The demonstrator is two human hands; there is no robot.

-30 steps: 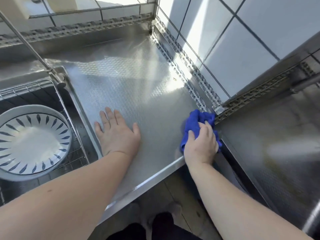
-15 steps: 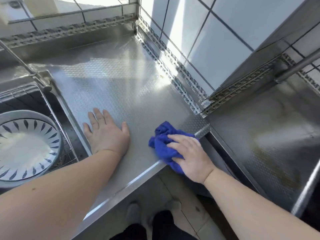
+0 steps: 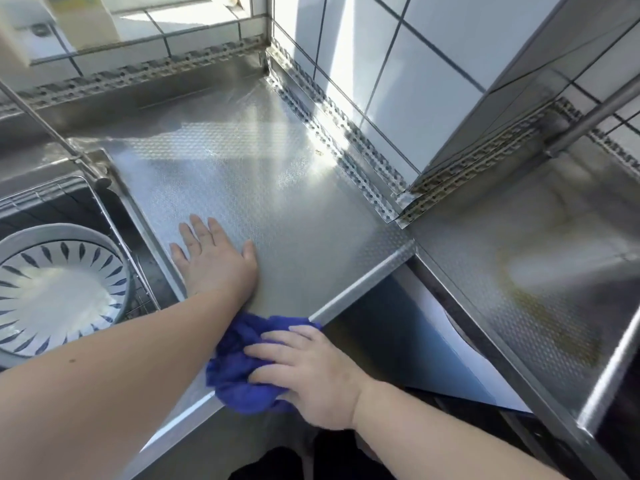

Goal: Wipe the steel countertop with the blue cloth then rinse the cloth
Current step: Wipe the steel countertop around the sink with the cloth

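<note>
far left: white round ceramic bowl with blue leaf-stroke rim (image 3: 59, 289), sitting in a wire rack inside the steel sink (image 3: 31, 199), thin tap pipe (image 3: 41, 119) slanting above it. next over: left hand (image 3: 214, 261) flat on the embossed steel countertop (image 3: 263, 188), fingers straight and lightly spread, gripping nothing, apparently bracing. toward the middle, at the counter's front edge: crumpled blue microfibre cloth (image 3: 239, 368), partly draped over the lip, just beside the left forearm. pressed on top of it: right hand (image 3: 308, 368), fingers laid over and slightly curled into the folds, pushing down rather than pinching. further right: lower steel surface (image 3: 519, 271) with a yellowish stain, white tiled wall (image 3: 398, 81) behind. judged progress: wiping under way, front edge being covered now; no way to tell how much of the countertop is already clean. rinsing not yet begun; cloth well apart from the sink.
</note>
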